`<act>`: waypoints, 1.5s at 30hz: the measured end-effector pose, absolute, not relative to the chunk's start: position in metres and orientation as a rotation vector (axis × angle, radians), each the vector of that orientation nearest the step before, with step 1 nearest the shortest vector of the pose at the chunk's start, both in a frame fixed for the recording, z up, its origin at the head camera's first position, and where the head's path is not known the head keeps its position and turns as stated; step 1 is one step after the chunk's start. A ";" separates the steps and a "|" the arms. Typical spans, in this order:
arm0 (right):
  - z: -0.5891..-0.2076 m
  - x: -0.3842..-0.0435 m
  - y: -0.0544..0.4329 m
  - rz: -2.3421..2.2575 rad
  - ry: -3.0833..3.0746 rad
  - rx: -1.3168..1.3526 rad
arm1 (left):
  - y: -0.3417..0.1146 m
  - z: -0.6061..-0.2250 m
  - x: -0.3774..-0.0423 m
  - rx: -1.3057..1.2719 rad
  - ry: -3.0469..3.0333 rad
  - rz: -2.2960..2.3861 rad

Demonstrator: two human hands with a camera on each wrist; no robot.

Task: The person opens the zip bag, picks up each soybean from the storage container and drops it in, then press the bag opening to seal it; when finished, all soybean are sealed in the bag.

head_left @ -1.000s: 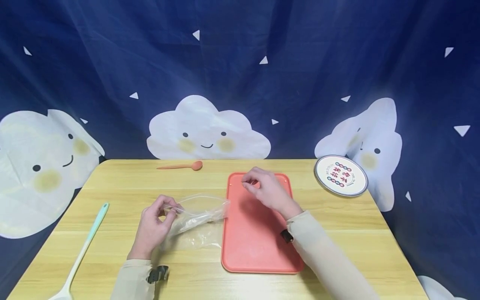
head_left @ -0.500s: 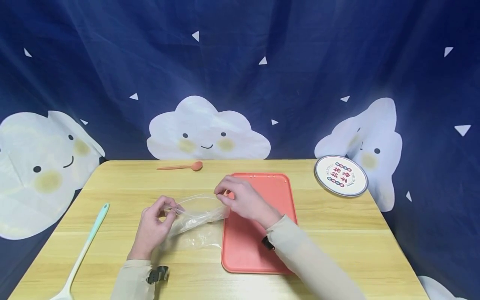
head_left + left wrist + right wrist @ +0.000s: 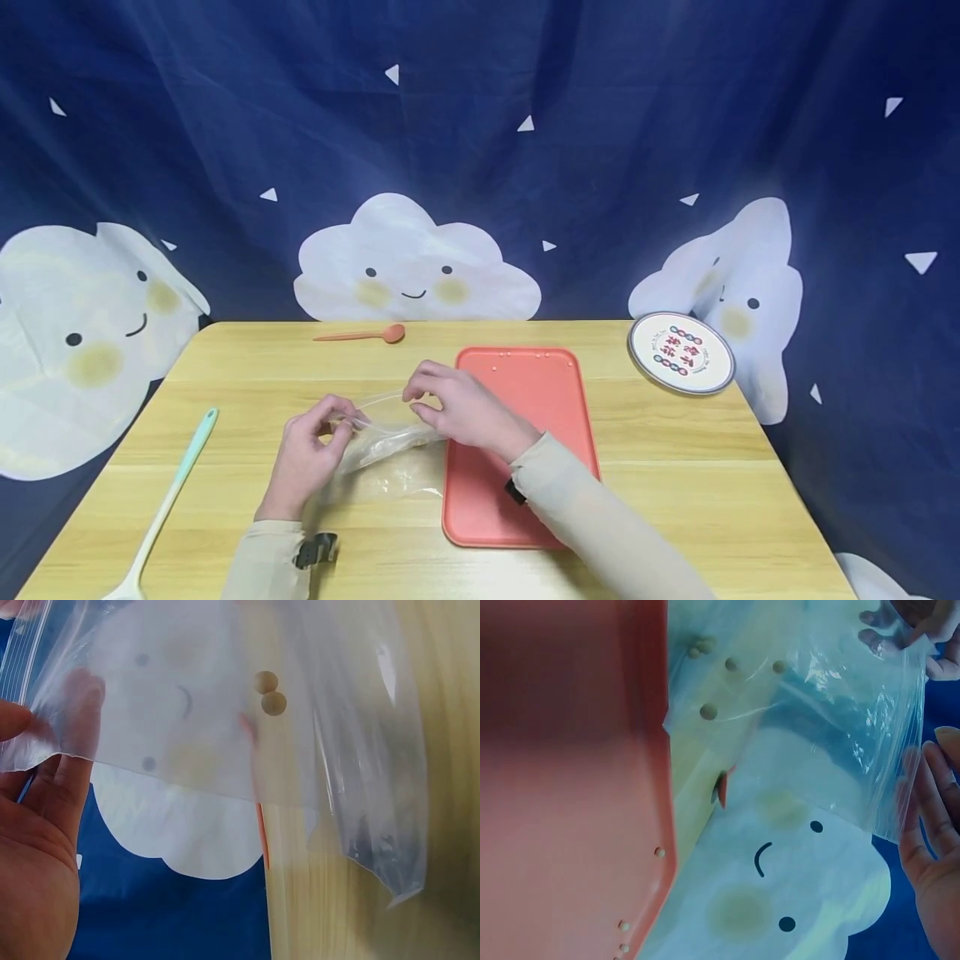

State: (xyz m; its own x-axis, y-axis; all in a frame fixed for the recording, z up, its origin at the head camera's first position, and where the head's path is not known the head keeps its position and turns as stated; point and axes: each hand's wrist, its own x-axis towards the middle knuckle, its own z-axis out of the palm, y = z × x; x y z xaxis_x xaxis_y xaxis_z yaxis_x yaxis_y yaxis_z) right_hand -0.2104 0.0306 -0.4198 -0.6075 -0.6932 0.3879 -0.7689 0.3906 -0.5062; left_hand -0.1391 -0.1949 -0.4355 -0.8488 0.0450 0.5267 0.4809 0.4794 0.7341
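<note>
My left hand (image 3: 311, 450) pinches the near-left edge of a clear zip bag (image 3: 386, 442) at its mouth, keeping it raised above the table. Through the film in the right wrist view show several round tan soybeans (image 3: 708, 712). My right hand (image 3: 457, 408) is over the right side of the bag's mouth, its thumb and index finger slightly parted. In the right wrist view its fingertips (image 3: 910, 761) overlap the zip strip. Beneath the right forearm lies a coral tray (image 3: 517, 417), with several small soybeans (image 3: 494, 368) near its far rim.
An orange spoon (image 3: 393, 333) lies near the table's back edge. At the back right corner is a white plate (image 3: 678, 350) with red lettering. A long mint-and-white utensil (image 3: 168, 500) runs along the left side. A blue cloud-patterned curtain (image 3: 592, 167) hangs behind the table.
My right hand has moved left from above the tray to the bag's mouth, and its thumb and index finger have parted. The left hand keeps its hold on the bag.
</note>
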 end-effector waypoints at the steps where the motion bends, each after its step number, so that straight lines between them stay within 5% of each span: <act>1: -0.420 -0.210 0.032 1.021 -2.526 1.321 | -0.195 -0.436 -0.139 -0.426 -2.297 -1.343; 19: -0.437 -0.254 0.139 1.256 -2.715 0.741 | -0.202 -0.452 -0.147 -0.409 -2.325 -1.339; 30: -0.468 -0.283 0.208 1.064 -2.850 0.634 | -0.202 -0.451 -0.146 -0.420 -2.317 -1.346; 45: -0.490 -0.297 0.216 0.609 -2.946 0.640 | -0.196 -0.440 -0.138 -0.438 -2.305 -1.341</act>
State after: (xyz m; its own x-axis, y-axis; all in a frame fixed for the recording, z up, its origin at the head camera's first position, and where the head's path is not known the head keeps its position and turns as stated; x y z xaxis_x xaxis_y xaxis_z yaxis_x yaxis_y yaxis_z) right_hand -0.2969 0.2165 -0.4901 -0.9112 -0.3853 0.1457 -0.4115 0.8351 -0.3651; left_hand -0.1381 -0.1963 -0.4397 -0.8552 0.0525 0.5156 0.4741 0.4812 0.7374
